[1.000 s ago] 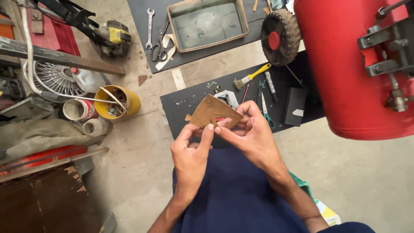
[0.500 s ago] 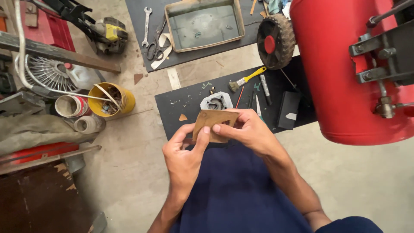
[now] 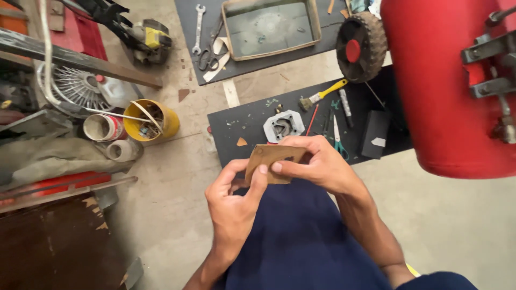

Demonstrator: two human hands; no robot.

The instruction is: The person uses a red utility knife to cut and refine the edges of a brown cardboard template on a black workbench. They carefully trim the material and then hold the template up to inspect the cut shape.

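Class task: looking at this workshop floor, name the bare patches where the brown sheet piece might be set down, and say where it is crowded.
Both hands, left hand and right hand, hold the brown sheet piece. Bare concrete lies between the yellow bucket and the near black mat, and below the red tank. The mat is crowded around the grey metal part, brush and scissors.

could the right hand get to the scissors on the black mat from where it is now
Probably yes. The right hand is just short of the scissors on the black mat, with nothing between them, but both it and the left hand are holding the brown sheet.
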